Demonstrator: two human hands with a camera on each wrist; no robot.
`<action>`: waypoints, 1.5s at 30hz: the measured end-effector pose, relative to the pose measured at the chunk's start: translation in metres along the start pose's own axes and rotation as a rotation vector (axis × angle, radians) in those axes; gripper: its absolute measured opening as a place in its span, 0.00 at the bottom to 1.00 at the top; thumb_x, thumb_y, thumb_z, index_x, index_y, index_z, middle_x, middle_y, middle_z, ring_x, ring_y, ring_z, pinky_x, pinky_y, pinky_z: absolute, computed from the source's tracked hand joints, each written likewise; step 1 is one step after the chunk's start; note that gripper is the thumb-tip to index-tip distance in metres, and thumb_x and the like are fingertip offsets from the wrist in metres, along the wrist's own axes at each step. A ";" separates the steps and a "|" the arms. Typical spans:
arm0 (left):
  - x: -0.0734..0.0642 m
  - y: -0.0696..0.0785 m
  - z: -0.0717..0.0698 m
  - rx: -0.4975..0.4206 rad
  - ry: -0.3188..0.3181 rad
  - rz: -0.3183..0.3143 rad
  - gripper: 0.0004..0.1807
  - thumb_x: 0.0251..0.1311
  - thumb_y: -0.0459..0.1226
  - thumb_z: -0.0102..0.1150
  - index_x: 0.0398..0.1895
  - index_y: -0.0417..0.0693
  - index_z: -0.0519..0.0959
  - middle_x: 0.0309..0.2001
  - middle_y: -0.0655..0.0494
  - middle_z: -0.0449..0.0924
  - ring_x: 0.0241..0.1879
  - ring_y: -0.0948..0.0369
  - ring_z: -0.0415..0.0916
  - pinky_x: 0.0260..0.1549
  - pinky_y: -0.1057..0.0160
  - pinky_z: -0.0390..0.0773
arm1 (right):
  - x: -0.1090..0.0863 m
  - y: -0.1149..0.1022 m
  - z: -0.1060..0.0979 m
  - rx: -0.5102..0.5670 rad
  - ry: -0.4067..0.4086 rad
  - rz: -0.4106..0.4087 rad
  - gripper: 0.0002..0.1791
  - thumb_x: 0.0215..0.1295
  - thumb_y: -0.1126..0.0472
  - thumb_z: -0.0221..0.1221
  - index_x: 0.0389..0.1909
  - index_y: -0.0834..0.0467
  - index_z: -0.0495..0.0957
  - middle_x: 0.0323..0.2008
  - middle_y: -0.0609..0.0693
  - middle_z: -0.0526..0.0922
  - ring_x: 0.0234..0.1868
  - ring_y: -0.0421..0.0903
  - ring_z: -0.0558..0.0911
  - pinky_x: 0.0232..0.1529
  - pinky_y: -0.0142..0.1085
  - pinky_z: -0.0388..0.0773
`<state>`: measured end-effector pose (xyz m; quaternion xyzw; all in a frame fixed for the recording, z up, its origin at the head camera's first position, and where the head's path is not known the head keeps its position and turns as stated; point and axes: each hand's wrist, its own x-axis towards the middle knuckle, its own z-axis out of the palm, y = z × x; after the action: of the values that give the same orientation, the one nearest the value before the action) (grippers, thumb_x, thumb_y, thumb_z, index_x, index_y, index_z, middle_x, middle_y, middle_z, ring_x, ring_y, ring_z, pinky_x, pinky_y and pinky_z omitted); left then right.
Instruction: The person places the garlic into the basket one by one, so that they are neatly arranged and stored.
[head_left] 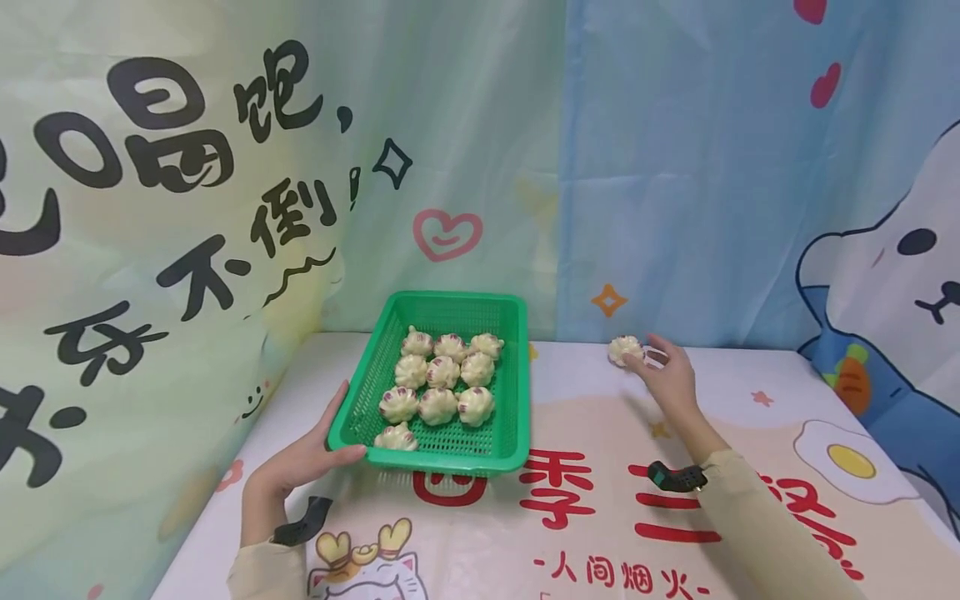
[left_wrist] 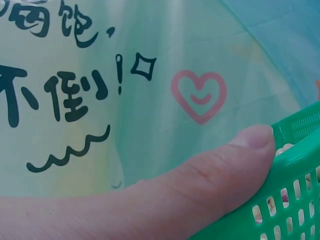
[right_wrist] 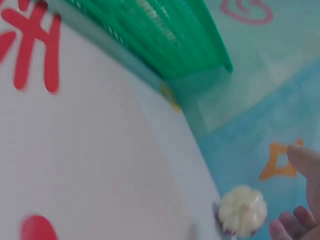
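Note:
A green plastic basket (head_left: 519, 392) holds several cream-coloured garlic bulbs (head_left: 442, 372) with purple marks, set in rough rows. My left hand (head_left: 300, 458) grips its near left corner. In the left wrist view the thumb (left_wrist: 225, 170) lies over the basket's rim (left_wrist: 295, 150), while the fingers are mostly hidden. At the back of the table, right of the basket, a single garlic bulb (head_left: 624, 351) sits by my right hand (head_left: 671, 382). The right wrist view shows this garlic bulb (right_wrist: 243, 211) beside the spread thumb and fingers, with a gap between.
A printed cloth (head_left: 600, 533) with red characters covers the table. Behind it hangs a pale green and blue curtain (head_left: 480, 150) right at the table's back edge. A dark band (head_left: 677, 477) is worn on the right wrist, another (head_left: 303, 523) on the left.

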<state>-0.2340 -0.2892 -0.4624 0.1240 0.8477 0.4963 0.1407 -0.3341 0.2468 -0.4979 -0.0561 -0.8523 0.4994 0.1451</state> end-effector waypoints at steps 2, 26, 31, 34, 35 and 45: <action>0.000 0.000 -0.002 0.007 0.001 0.005 0.56 0.59 0.43 0.61 0.73 0.71 0.25 0.76 0.47 0.23 0.74 0.40 0.32 0.65 0.34 0.48 | 0.009 0.009 -0.001 0.003 -0.008 0.041 0.44 0.62 0.44 0.59 0.71 0.62 0.55 0.67 0.65 0.59 0.66 0.61 0.66 0.61 0.50 0.69; 0.003 -0.003 -0.002 -0.026 -0.005 0.000 0.57 0.58 0.44 0.62 0.73 0.74 0.26 0.76 0.48 0.24 0.74 0.41 0.33 0.65 0.35 0.47 | 0.051 0.044 0.007 0.093 -0.203 0.223 0.47 0.65 0.41 0.55 0.75 0.60 0.44 0.73 0.63 0.49 0.72 0.60 0.55 0.69 0.50 0.56; 0.002 -0.005 -0.002 -0.044 -0.007 -0.009 0.57 0.58 0.44 0.62 0.73 0.75 0.26 0.76 0.48 0.23 0.74 0.41 0.31 0.65 0.34 0.46 | 0.053 0.043 0.015 0.076 -0.186 0.203 0.43 0.66 0.47 0.56 0.74 0.61 0.49 0.72 0.65 0.54 0.71 0.59 0.58 0.68 0.48 0.60; 0.002 -0.006 -0.002 -0.042 -0.006 -0.015 0.57 0.58 0.44 0.62 0.72 0.76 0.26 0.76 0.48 0.23 0.74 0.41 0.31 0.65 0.34 0.46 | 0.055 0.042 0.017 0.069 -0.176 0.198 0.43 0.65 0.47 0.57 0.74 0.61 0.50 0.71 0.65 0.56 0.70 0.59 0.59 0.67 0.48 0.61; 0.002 -0.006 -0.002 -0.040 -0.005 -0.016 0.57 0.58 0.44 0.61 0.72 0.76 0.26 0.76 0.48 0.23 0.74 0.41 0.31 0.65 0.34 0.46 | 0.055 0.042 0.018 0.067 -0.174 0.196 0.43 0.65 0.47 0.57 0.74 0.61 0.50 0.71 0.65 0.56 0.70 0.59 0.59 0.67 0.48 0.61; 0.002 -0.005 -0.002 -0.034 -0.007 -0.020 0.56 0.58 0.44 0.61 0.72 0.76 0.26 0.76 0.49 0.23 0.74 0.41 0.30 0.65 0.34 0.45 | 0.048 0.041 0.025 0.020 -0.119 0.215 0.40 0.65 0.50 0.58 0.73 0.60 0.53 0.68 0.65 0.60 0.68 0.60 0.62 0.67 0.50 0.61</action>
<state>-0.2372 -0.2930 -0.4663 0.1145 0.8398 0.5089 0.1507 -0.3888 0.2580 -0.5357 -0.1161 -0.8435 0.5229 0.0401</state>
